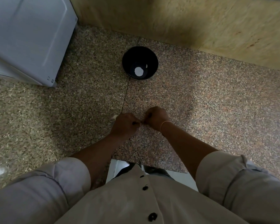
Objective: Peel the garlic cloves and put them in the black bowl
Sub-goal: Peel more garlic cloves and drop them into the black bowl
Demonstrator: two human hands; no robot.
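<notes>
The left grip (124, 125) and right grip (157, 118) meet fingertip to fingertip. Both are curled and pinch a small pale garlic clove (141, 124), mostly hidden between them, over the speckled worktop (200, 102). Well beyond the grips stands the black bowl (140, 63), with a white piece (139, 71) inside. Further beyond, to their left, sits a white appliance (27, 38).

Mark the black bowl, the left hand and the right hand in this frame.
black bowl (137, 54): head view, dark inner wall.
left hand (124, 125): head view, back of hand.
right hand (158, 118): head view, back of hand.
</notes>
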